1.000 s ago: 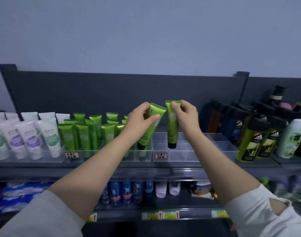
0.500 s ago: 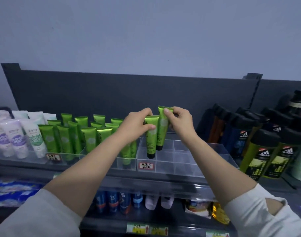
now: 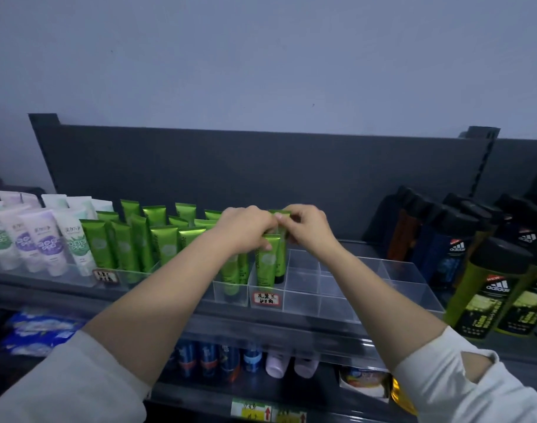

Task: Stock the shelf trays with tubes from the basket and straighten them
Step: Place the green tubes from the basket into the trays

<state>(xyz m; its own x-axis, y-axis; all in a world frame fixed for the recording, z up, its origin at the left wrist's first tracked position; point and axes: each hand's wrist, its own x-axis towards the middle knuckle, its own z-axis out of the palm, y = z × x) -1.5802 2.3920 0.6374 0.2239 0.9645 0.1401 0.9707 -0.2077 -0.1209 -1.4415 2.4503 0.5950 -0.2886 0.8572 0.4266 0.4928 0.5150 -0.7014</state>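
Two green tubes stand cap-down in the left column of a clear divided tray (image 3: pixel 365 288) on the top shelf. My left hand (image 3: pixel 245 228) pinches the top of the front green tube (image 3: pixel 267 264). My right hand (image 3: pixel 310 224) grips the crimped top of the green tube behind it (image 3: pixel 281 261). Both tubes sit upright in their compartments. The tray's other compartments are empty. More green tubes (image 3: pixel 157 236) fill the tray to the left. The basket is out of view.
White and purple tubes (image 3: pixel 44 239) stand at the far left of the shelf. Dark and yellow-green shower gel bottles (image 3: pixel 487 288) crowd the right side. A dark back panel (image 3: pixel 261 166) rises behind the shelf. A lower shelf holds blue cans (image 3: pixel 209 358) and pale bottles.
Both hands have lowered the two green tubes from above the tray down into its left compartments. The camera has moved closer and to the right.
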